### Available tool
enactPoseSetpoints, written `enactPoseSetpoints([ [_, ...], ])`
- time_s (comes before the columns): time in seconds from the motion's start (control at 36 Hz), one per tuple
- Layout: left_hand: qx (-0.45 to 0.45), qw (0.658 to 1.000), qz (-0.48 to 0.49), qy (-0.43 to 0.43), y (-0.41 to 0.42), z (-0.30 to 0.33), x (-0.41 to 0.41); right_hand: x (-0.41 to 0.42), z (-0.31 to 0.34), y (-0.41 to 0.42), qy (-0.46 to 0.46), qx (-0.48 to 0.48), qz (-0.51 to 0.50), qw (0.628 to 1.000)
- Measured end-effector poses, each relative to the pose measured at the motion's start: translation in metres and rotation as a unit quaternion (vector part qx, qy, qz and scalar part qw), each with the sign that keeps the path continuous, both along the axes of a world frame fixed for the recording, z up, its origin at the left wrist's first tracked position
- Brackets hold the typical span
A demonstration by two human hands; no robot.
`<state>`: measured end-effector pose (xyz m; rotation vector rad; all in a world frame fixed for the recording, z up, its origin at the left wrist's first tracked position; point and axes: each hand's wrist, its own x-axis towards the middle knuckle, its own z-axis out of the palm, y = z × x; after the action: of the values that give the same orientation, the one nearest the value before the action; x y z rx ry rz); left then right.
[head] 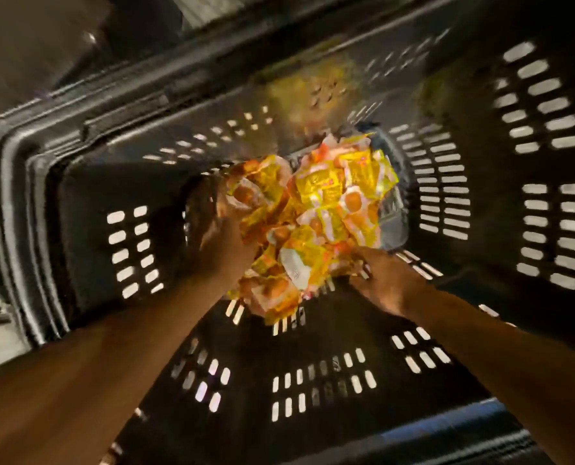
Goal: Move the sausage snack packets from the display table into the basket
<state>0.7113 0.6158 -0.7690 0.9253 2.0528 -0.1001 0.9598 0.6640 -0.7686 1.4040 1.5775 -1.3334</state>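
Both hands, left hand [217, 229] and right hand [385, 280], clutch jumbled packets [312, 216] inside basket [61, 139].

carrier: dark slotted basket [544, 182] | contents: heap of yellow-orange sausage snack packets [316, 209] on its bottom

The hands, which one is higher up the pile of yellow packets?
The left hand is higher, against the upper left side of the snack packets. The right hand is at the pile's lower right edge.

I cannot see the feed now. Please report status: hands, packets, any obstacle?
Both hands, left hand and right hand, cup the packets. Bundle is inside the basket. No obstacle visible; picture blurred.
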Motion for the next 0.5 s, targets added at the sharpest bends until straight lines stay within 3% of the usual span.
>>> enactPoseSetpoints([
  [0.11, 0.054, 0.997, -0.014, 0.056, 0.011, -0.018, -0.002, 0.007, -0.014, -0.001, 0.003, -0.011, 0.006, 1.0],
  [0.19, 0.024, 0.997, -0.046, 0.062, 0.022, -0.028, -0.011, 0.011, -0.016, 0.002, 0.016, 0.008, -0.02, 1.0],
  [0.5, -0.044, 0.997, 0.015, -0.069, 0.039, -0.02, -0.03, 0.004, -0.004, 0.019, 0.028, 0.012, -0.083, 0.996],
])
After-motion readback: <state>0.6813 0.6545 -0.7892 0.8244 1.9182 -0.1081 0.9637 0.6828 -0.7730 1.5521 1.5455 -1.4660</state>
